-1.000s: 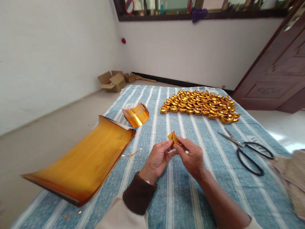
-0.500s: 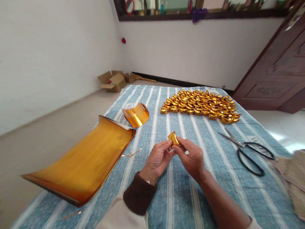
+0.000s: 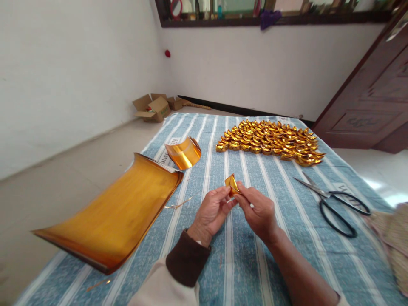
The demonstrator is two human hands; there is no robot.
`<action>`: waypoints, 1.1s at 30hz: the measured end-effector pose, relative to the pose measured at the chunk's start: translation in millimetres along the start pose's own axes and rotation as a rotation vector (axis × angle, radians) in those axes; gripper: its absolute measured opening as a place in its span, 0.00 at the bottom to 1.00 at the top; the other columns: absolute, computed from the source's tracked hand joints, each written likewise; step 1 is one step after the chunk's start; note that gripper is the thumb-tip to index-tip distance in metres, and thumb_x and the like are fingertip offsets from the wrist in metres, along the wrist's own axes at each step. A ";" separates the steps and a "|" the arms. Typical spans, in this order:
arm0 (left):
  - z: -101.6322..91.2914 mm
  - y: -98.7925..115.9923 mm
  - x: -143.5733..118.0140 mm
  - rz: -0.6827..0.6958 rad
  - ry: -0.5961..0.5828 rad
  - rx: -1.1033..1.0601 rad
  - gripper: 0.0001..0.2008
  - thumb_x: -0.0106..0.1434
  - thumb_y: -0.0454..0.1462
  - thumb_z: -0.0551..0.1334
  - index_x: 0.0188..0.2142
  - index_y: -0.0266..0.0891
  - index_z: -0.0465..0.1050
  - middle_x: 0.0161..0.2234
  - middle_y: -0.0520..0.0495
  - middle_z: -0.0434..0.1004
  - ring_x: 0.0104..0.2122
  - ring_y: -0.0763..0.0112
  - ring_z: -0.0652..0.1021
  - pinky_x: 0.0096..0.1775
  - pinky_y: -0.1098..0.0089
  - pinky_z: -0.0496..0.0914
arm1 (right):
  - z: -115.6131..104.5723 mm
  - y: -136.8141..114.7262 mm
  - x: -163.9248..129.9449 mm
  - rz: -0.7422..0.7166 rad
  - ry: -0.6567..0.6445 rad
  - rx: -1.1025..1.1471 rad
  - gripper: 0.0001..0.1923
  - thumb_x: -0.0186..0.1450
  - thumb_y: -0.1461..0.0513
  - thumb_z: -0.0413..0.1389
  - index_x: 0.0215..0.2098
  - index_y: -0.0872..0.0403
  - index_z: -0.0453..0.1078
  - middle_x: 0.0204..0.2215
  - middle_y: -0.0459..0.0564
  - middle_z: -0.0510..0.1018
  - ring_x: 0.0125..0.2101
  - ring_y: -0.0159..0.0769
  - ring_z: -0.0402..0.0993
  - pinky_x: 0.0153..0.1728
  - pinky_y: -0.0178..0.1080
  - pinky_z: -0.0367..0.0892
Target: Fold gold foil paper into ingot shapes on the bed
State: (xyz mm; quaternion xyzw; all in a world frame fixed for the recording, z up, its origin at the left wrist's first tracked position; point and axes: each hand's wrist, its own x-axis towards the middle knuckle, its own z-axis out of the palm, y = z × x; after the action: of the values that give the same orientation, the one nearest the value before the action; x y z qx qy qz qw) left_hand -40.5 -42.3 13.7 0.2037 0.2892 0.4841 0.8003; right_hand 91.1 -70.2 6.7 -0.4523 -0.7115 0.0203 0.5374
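Between my two hands is a small folded gold foil paper ingot (image 3: 231, 182), its pointed end facing up and away. My left hand (image 3: 212, 208) pinches its lower left side with thumb and fingers. On its right side, the thumb and forefinger of my right hand (image 3: 257, 209) press on the fold. Fingertips cover the ingot's lower part. Farther back, several finished gold foil ingots (image 3: 267, 140) sit in close rows. To the left lie a stack of large gold foil sheets (image 3: 108, 216) and a smaller curled stack of gold foil (image 3: 185, 154).
Scissors (image 3: 328, 195) with black handles lie partly spread on the right of the striped blue cloth (image 3: 219, 272). Beige fabric (image 3: 390, 242) is at the right edge. Thin foil strips (image 3: 178, 204) lie left of my hands. Beyond the table are cardboard boxes (image 3: 154, 109) and a wooden door (image 3: 363, 93).
The whole view has shifted slightly. Both hands stay on the folded foil ingot, with my right thumb and fingers moved a little along its edge.
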 end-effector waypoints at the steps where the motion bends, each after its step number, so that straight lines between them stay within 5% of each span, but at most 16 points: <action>1: 0.4 0.2 -0.3 -0.001 -0.005 0.006 0.03 0.58 0.31 0.67 0.29 0.31 0.80 0.31 0.44 0.78 0.32 0.72 0.76 0.38 0.73 0.72 | -0.1 0.2 -0.2 -0.016 -0.004 -0.012 0.12 0.69 0.63 0.52 0.48 0.55 0.74 0.32 0.52 0.82 0.28 0.33 0.78 0.31 0.34 0.72; 19: 1.8 1.6 -2.4 0.004 -0.070 0.049 0.09 0.58 0.33 0.67 0.38 0.30 0.81 0.42 0.38 0.81 0.37 0.69 0.78 0.39 0.73 0.72 | -5.8 -1.6 4.7 -0.054 -0.046 -0.040 0.10 0.70 0.65 0.51 0.40 0.58 0.75 0.24 0.48 0.77 0.23 0.31 0.73 0.27 0.32 0.68; 29: 2.9 1.6 -2.5 0.017 -0.079 0.066 0.10 0.57 0.34 0.68 0.38 0.30 0.81 0.42 0.37 0.80 0.41 0.64 0.78 0.44 0.68 0.71 | -6.8 -5.8 5.8 0.102 -0.102 0.050 0.13 0.70 0.62 0.50 0.32 0.55 0.75 0.20 0.44 0.72 0.18 0.27 0.69 0.22 0.31 0.67; 33: 2.5 1.4 -2.2 0.016 -0.062 0.067 0.10 0.57 0.33 0.68 0.38 0.29 0.80 0.40 0.38 0.81 0.41 0.65 0.78 0.44 0.69 0.70 | -4.3 -4.5 3.1 0.123 -0.087 0.069 0.11 0.69 0.62 0.51 0.39 0.54 0.77 0.22 0.45 0.76 0.19 0.28 0.71 0.24 0.32 0.69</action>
State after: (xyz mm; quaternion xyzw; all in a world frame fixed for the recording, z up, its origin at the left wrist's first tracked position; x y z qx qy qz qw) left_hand -40.6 -43.7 16.9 0.2476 0.2788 0.4741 0.7976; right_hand 91.7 -72.8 13.1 -0.4748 -0.7039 0.0975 0.5192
